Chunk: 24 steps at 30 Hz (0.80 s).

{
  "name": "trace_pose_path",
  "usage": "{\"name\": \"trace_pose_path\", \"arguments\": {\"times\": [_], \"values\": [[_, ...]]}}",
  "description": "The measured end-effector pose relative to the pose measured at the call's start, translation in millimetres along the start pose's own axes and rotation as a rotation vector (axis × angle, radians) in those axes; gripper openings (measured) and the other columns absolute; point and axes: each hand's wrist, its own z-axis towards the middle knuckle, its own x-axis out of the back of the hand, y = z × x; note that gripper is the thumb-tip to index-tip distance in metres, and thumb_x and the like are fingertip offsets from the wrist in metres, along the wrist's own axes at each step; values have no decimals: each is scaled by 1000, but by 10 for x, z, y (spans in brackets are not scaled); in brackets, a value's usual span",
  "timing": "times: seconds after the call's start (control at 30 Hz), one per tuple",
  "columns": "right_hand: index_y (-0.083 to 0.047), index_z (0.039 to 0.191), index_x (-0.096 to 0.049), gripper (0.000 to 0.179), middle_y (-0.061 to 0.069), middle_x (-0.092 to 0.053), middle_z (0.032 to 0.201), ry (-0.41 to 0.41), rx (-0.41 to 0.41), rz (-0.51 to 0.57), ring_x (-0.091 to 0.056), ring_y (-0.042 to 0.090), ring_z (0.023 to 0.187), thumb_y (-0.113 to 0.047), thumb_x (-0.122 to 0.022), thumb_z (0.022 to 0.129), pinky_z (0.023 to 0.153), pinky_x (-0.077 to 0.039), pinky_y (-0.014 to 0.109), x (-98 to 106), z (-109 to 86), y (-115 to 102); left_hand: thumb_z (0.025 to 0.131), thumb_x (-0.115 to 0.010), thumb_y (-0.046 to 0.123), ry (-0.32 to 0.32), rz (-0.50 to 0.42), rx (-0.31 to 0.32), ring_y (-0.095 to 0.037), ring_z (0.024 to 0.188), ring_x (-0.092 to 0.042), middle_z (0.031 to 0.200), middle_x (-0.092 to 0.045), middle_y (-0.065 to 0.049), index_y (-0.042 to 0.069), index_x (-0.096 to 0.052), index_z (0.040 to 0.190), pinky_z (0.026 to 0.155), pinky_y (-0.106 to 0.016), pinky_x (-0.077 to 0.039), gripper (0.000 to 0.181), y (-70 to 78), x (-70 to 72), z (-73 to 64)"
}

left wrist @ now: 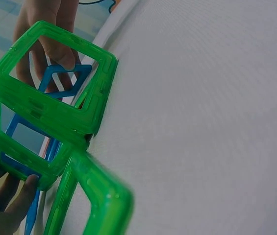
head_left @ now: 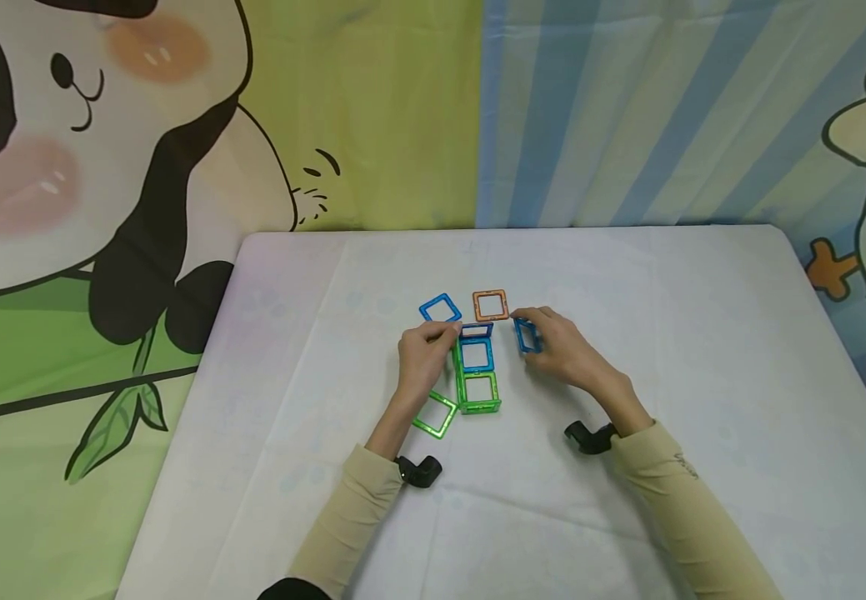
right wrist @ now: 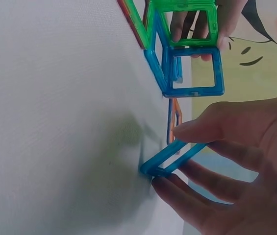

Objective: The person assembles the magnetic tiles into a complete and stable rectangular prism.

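Observation:
A small structure of square magnetic tiles, green and blue open frames, stands on the table, its top showing a blue tile [head_left: 476,355] and a green tile [head_left: 481,387]. My left hand [head_left: 425,354] pinches its far left edge; in the left wrist view those fingers [left wrist: 18,205] lie against a green frame. To the structure's right, my right hand [head_left: 563,348] holds a loose blue square tile [head_left: 528,336] between thumb and fingers. The right wrist view shows this blue tile [right wrist: 165,159] tilted, one corner close to the white cloth.
An orange square tile [head_left: 490,305] and a blue square tile [head_left: 440,308] lie beyond the structure. A green square tile [head_left: 436,415] is at its near left. White cloth covers the table [head_left: 703,333], and a printed curtain [head_left: 387,108] hangs behind.

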Motion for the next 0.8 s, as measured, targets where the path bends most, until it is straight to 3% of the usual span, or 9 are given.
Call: {"name": "trace_pose_path", "arguments": {"times": [0.43, 0.8], "values": [[-2, 152, -42, 69, 25, -44, 156, -27, 2, 93, -48, 47, 139, 3, -70, 89, 108, -47, 57, -17, -21, -55, 99, -70, 30, 1, -10, 2, -18, 101, -64, 109, -76, -4, 9, -81, 108, 88, -33, -53, 25, 6, 6, 6], [-3, 152, -43, 70, 24, -47, 154, -28, 57, 148, -51, 46, 138, 5, -70, 88, 109, -46, 57, -64, -6, -28, 99, -70, 30, -4, -16, 3, -17, 97, -65, 106, -76, -4, 9, -81, 107, 85, -31, -54, 26, -4, -1, 15]]}}
